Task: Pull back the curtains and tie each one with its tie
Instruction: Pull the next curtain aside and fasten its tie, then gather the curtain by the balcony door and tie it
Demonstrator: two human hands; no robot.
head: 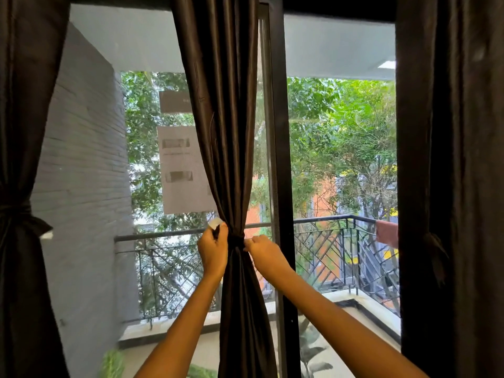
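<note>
A dark brown middle curtain [226,132] hangs in front of the window, gathered to a narrow waist by its dark tie [236,240]. My left hand [213,251] grips one end of the tie, a white tab showing above the fingers. My right hand [263,249] pinches the other end on the curtain's right side. The left curtain [19,159] is bunched by its own tie [20,211]. At the right edge the right curtain [452,159] hangs with a tie [433,241] around it.
A dark window frame post [281,159] stands just right of the middle curtain. Paper notices [181,170] are stuck on the glass. Outside are a balcony railing [327,222], a grey brick wall [84,159] and trees.
</note>
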